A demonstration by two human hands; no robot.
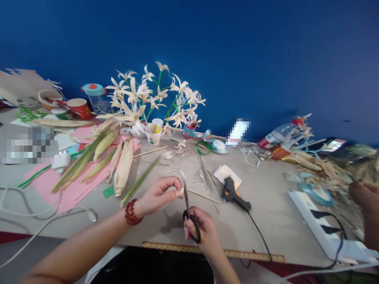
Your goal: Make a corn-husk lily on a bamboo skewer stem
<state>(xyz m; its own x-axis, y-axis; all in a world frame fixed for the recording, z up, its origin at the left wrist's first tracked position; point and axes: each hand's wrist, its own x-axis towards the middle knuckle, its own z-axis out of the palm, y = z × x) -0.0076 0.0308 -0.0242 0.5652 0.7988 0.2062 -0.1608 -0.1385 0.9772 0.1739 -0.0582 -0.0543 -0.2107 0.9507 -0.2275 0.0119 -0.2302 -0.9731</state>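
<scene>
My right hand grips black-handled scissors, blades pointing away from me. Pinched between the thumb and forefinger of my left hand is a small pale piece of corn husk, right against the blades. A red bead bracelet circles my left wrist. Just beyond my hands lie a thin wooden stick and several thin wires. A black glue gun rests on a white square to the right. Cut husk petals are scattered farther back.
Husk flowers on green stems stand in cups at the back. Corn husks cover pink paper at left. A white power strip, a plastic bottle and another person's hand are at right. A glue-gun cord crosses the front edge.
</scene>
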